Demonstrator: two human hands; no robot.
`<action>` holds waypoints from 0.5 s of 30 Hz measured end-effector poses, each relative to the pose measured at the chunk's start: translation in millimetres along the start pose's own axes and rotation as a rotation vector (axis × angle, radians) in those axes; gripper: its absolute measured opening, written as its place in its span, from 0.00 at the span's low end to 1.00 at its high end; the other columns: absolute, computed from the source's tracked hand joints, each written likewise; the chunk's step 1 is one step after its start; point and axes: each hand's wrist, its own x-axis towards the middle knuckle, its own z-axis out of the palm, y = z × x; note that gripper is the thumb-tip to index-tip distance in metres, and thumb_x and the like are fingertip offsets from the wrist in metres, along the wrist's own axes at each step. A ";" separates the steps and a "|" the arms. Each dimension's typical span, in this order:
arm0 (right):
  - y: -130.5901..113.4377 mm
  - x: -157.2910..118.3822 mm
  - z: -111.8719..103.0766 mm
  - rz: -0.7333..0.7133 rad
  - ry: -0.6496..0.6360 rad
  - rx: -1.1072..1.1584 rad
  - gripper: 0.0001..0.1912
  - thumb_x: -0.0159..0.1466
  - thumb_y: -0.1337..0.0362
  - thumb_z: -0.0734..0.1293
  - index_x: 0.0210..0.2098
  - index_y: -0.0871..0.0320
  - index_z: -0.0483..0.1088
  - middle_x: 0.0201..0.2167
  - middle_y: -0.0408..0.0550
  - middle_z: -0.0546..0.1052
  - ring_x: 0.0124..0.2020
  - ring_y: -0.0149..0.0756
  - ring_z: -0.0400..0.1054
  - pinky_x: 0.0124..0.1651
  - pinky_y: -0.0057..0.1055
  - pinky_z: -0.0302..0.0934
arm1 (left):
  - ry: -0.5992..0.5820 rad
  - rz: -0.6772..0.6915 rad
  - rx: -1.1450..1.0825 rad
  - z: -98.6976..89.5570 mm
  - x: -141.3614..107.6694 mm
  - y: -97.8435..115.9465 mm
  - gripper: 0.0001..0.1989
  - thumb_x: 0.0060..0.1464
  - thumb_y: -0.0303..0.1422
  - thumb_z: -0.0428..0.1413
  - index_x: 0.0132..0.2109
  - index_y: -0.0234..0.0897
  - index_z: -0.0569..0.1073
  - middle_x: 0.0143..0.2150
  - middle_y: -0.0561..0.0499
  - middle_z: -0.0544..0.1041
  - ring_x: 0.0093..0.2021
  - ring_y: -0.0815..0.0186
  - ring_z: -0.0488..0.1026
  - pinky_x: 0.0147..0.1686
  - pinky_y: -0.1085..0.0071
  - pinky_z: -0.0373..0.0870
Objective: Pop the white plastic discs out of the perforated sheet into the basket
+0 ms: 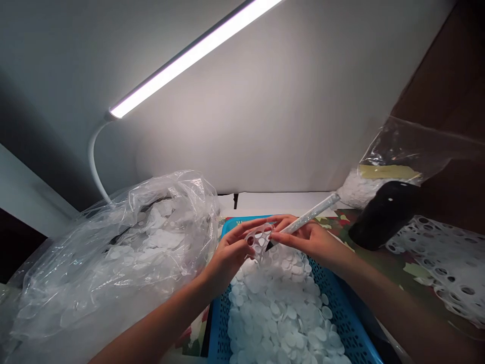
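Pinched in my left hand is a small clear plastic sheet with round holes. My right hand grips a white pen-like tool, its dark pointed tip down at the sheet's right edge. The fingers of both hands come close together behind the sheet. Below them, a blue perforated basket holds a heap of small translucent white discs.
A large clear plastic bag of white pieces lies at the left. At the right are a black object, a stack of holed sheets and another clear bag. A lit tube lamp hangs above.
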 end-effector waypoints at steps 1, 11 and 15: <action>-0.7 0.1 -0.6 0.026 -0.048 0.028 0.12 0.59 0.53 0.69 0.32 0.56 0.74 0.43 0.47 0.75 0.50 0.40 0.68 0.54 0.37 0.60 | -0.004 -0.012 0.000 0.2 0.0 0.5 0.25 0.41 0.22 0.52 0.48 0.44 0.77 0.49 0.49 0.77 0.45 0.61 0.70 0.35 0.71 0.64; -6.8 -0.5 -5.9 0.099 0.050 0.199 0.14 0.58 0.53 0.70 0.33 0.58 0.75 0.34 0.46 0.78 0.40 0.36 0.71 0.45 0.31 0.63 | 0.120 0.021 0.146 3.3 0.9 -1.8 0.19 0.53 0.31 0.57 0.53 0.44 0.72 0.41 0.50 0.77 0.37 0.66 0.70 0.37 0.71 0.63; -5.3 0.4 -5.6 0.101 0.099 0.246 0.12 0.56 0.55 0.71 0.32 0.58 0.75 0.33 0.45 0.77 0.37 0.34 0.71 0.42 0.29 0.65 | 0.190 0.021 0.204 8.1 -2.6 0.2 0.24 0.51 0.34 0.62 0.55 0.43 0.69 0.34 0.53 0.76 0.38 0.66 0.72 0.42 0.70 0.65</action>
